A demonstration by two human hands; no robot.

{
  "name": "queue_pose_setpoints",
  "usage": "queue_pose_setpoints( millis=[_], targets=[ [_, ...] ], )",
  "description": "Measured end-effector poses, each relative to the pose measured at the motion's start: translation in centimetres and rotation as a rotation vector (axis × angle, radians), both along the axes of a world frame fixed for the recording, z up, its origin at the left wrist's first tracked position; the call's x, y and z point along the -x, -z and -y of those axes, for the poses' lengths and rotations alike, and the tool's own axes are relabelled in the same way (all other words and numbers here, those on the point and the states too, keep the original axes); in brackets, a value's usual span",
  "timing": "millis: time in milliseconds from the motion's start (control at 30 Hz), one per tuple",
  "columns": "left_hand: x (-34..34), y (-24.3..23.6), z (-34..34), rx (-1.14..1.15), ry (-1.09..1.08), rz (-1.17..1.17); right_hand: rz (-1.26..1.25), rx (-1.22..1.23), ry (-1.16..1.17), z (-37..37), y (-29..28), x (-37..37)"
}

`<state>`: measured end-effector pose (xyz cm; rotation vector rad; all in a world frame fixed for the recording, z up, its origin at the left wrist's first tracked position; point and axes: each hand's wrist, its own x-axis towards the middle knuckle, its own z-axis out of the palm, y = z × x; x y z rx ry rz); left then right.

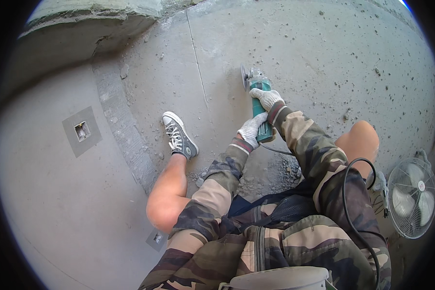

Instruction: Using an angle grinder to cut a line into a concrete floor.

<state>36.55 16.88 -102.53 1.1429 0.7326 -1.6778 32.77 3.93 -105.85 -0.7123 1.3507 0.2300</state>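
Both gloved hands wrapped tight on green angle grinder (259,104): right hand (267,98) near head, left hand (252,130) at tail. Disc on concrete floor (299,53) ahead. Risk: kickback toward bare knees; cable (357,212) behind hands may snag.

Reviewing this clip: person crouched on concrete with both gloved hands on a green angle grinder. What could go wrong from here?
1. The black cord loops over the person's right thigh and could snag or pull the angle grinder off line.
2. The grinder's disc sits at the concrete floor with bare knees and the sneaker close by; a kickback could reach them.
3. Rubble underfoot may cause a slip.
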Motion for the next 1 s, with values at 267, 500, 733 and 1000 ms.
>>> queue_pose_setpoints(
  millis=[267,500,733,1000],
  targets=[
    [-0.7,0.6,0.6,0.039,0.010,0.016,0.022,0.034,-0.029,1.3,-1.5,-0.9],
    [-1.5,1.2,1.5,0.064,0.015,-0.009,0.019,0.045,-0.037,1.9,0.3,-1.5],
    [-1.9,1.6,2.1,0.079,0.038,0.032,0.047,-0.015,0.048,2.6,0.1,-2.0],
    [-2.7,1.4,3.4,0.059,0.047,0.056,0.072,0.014,0.054,3.4,0.7,-2.8]
  ],
)
